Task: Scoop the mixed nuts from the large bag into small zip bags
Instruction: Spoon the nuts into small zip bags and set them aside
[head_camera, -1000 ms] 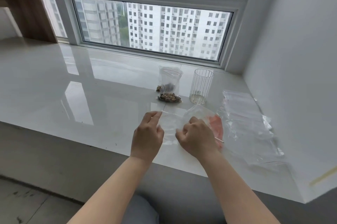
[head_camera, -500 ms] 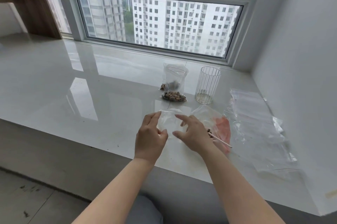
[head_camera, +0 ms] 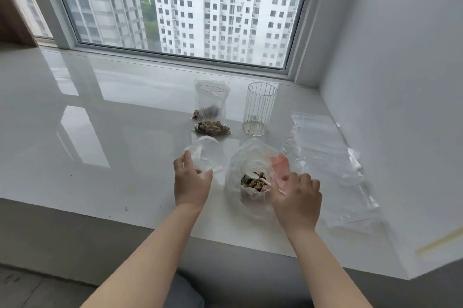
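Left hand (head_camera: 191, 183) pinching empty small zip bag (head_camera: 206, 154); right hand (head_camera: 297, 196) gripping large bag (head_camera: 250, 182) rim, nuts (head_camera: 255, 183) inside near sill edge. Risk: limp mouth collapsing, nuts spilling.

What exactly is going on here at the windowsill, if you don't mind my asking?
A person is portioning mixed nuts into small zip bags on a glossy white ledge. The left hand holds an empty small zip bag, while the right hand grips the rim of the large bag of nuts. Two filled small bags sit near a wire cup, and spare bags lie to the right.
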